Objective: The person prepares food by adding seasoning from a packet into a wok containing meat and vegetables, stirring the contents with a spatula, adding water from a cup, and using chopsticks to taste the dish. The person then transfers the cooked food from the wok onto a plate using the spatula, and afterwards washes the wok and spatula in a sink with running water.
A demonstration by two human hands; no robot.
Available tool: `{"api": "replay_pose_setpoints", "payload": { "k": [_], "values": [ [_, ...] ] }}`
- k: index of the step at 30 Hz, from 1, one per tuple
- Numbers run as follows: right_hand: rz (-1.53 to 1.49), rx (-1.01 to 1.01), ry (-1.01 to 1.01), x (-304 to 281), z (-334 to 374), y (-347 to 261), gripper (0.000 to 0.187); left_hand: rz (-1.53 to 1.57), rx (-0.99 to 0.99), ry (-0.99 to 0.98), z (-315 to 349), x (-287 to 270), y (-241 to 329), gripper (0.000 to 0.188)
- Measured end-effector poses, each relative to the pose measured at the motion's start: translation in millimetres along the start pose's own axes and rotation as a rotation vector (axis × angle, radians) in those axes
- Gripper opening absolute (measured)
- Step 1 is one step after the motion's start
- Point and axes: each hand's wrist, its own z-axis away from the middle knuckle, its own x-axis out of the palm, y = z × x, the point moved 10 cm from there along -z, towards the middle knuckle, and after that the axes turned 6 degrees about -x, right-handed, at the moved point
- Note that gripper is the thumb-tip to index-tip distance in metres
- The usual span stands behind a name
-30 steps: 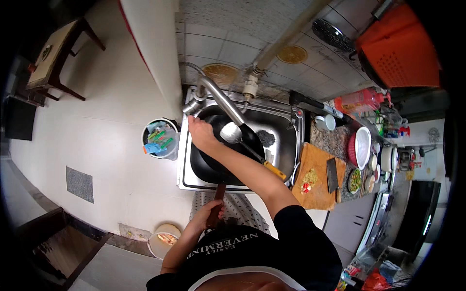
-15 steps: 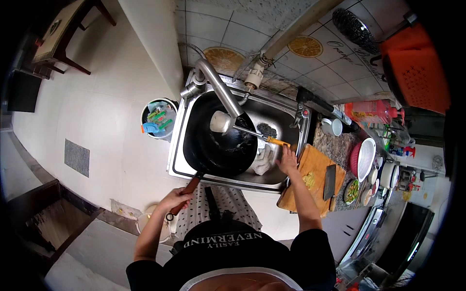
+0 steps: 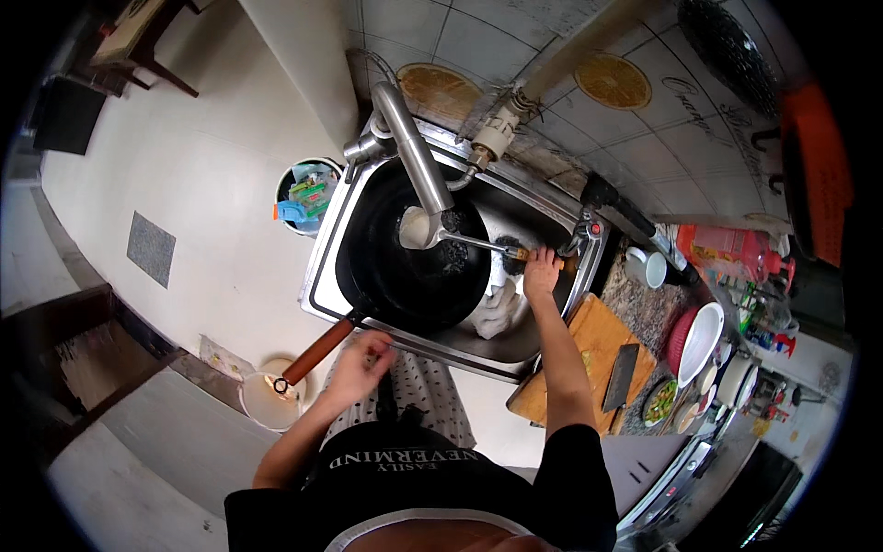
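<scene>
A black wok (image 3: 414, 285) with a wooden handle (image 3: 319, 350) rests in the left part of the steel sink (image 3: 515, 368). Its handle sticks out over the sink's front edge. Beside that handle, apart from it, is my left hand (image 3: 363, 363), with loosely bent fingers and nothing in it. My right hand (image 3: 544, 274) is closed around the handle of a metal wok spatula (image 3: 474, 241). The spatula's pale head lies over the wok, below the faucet (image 3: 414, 152). A crumpled pale cloth (image 3: 497, 311) and a dark scouring pad (image 3: 510, 258) lie right of the wok.
Right of the sink, a wooden cutting board (image 3: 579, 363) carries a cleaver (image 3: 621, 377). Beyond it are a bowl of chopped vegetables (image 3: 660, 403), a white colander (image 3: 702, 342) and a mug (image 3: 647, 267). A bin (image 3: 308, 196) stands left of the sink.
My left hand has let go of the wok's handle and moved slightly right. My right hand has gone from beside the spatula's handle to a grip around it.
</scene>
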Motion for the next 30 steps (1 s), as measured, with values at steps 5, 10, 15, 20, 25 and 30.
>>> {"api": "replay_pose_setpoints", "payload": {
  "k": [5, 10, 15, 20, 25, 30],
  "values": [
    [-0.276, -0.230, -0.784, 7, 64, -50, 0.029, 0.427, -0.183, -0.353, -16, 104, -15, 0.031],
    [-1.219, -0.470, -0.833, -72, 133, -131, 0.035, 1.113, -0.735, -0.501, -16, 171, -51, 0.029],
    [-0.893, -0.146, -0.301, -20, 34, -30, 0.022, 1.484, -0.998, -0.279, 7, 168, -83, 0.020],
    [-0.658, 0.032, -0.106, 57, -15, -17, 0.052, 1.858, -0.920, -0.278, 22, 150, -55, 0.014],
    [-0.622, 0.077, -0.145, 118, -29, -3, 0.050, 1.881, -0.926, -0.223, 47, 140, -41, 0.013],
    [-0.797, -0.276, 0.209, -52, -46, -39, 0.036, 1.946, -0.909, -0.180, 53, 133, -41, 0.012]
  ]
}}
